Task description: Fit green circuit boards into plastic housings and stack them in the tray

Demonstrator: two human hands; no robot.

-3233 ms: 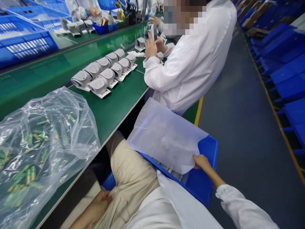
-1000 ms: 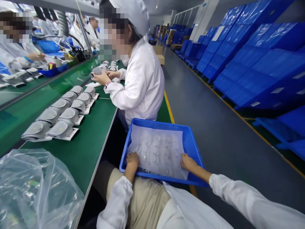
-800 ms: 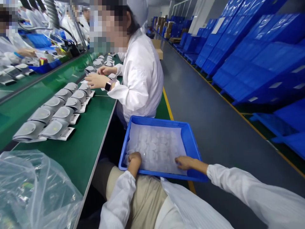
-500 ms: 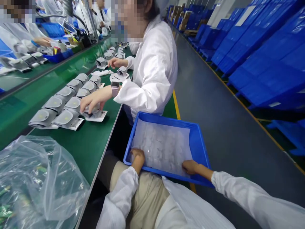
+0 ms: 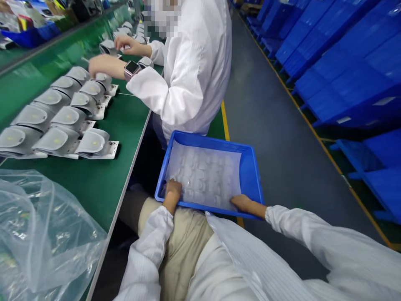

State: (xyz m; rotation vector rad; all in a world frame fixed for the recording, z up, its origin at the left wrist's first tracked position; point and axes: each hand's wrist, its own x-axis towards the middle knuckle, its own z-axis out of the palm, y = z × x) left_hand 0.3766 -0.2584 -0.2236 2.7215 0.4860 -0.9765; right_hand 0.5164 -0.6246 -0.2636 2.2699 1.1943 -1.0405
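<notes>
A blue plastic bin (image 5: 255, 167) rests at my lap, slightly tilted. In it lies a translucent white sheet (image 5: 205, 177), with rows of pale rounded shapes showing through. My left hand (image 5: 173, 190) reaches over the near rim at the left, its fingers curled at the sheet's near left corner. At the near right corner, my right hand (image 5: 242, 202) is closed on the sheet's edge, with its fingertips hidden. What lies beneath the sheet cannot be made out clearly.
On the green workbench (image 5: 106, 184) to my left stand rows of grey flap-covered pouches (image 5: 58, 140) with white cards. A clear plastic bag (image 5: 46, 234) lies nearer. A co-worker (image 5: 200, 62) in white sits just ahead. Blue-wrapped stacks (image 5: 344, 71) line the aisle's right.
My view has tilted down and shifted. Both my hands stay at the sheet's near corners. The co-worker has let go of a pouch at the front row and moved that hand farther back.
</notes>
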